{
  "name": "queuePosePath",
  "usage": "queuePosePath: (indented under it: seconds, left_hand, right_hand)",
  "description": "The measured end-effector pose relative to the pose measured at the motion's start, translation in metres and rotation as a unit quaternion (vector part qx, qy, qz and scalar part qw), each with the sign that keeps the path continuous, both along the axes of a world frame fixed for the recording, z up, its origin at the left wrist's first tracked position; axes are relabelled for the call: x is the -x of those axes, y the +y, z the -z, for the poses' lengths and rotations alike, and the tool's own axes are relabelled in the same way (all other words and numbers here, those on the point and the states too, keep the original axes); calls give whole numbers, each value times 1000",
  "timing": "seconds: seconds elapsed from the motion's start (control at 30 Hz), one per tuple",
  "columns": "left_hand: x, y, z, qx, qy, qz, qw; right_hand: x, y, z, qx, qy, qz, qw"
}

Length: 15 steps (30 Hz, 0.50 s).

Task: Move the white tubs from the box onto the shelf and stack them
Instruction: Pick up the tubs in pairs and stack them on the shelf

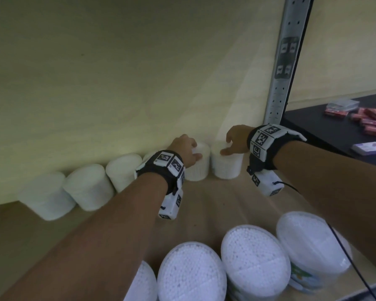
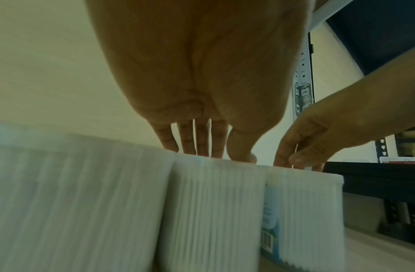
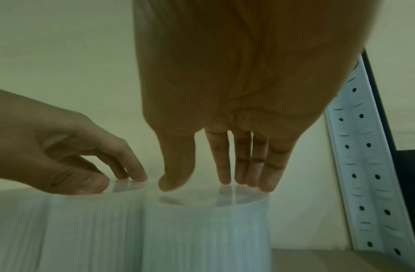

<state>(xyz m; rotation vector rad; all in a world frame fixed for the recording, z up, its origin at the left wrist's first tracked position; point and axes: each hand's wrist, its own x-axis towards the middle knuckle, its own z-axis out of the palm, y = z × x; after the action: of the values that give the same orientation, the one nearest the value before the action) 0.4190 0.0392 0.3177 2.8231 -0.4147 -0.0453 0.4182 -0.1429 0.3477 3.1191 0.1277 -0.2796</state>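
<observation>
A row of white tubs stands along the back wall of the wooden shelf [image 1: 204, 192]. My left hand [image 1: 194, 152] rests its fingertips on the lid of the second tub from the right [image 1: 199, 170], also seen in the left wrist view [image 2: 213, 202]. My right hand [image 1: 228, 146] touches the lid of the rightmost tub [image 1: 226, 166] with straight fingers [image 3: 267, 184] and thumb. The right wrist view shows both hands, the left hand [image 3: 118, 182] and the right hand [image 3: 213, 185], on top of neighbouring tubs [image 3: 206, 230], not around them. Neither tub is lifted.
More tubs [image 1: 89, 187] fill the row to the left. Several tubs with clear lids [image 1: 254, 257] crowd the near edge below my arms. A perforated metal upright [image 1: 284, 61] stands right of the last tub. Beyond it, a black table [image 1: 323, 131] holds red packs [image 1: 373, 120].
</observation>
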Motion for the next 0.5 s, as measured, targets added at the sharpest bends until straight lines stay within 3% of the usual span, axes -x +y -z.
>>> queuePosePath:
  seconds: [0.27, 0.5]
  left_hand:
    - [-1, 1, 3, 3, -4, 1, 1000]
    - [0, 0, 4, 14, -10, -2, 1000]
  right_hand:
    - [-3, 1, 4, -10, -12, 8, 1000]
    - [5, -3, -3, -20, 0, -37, 999]
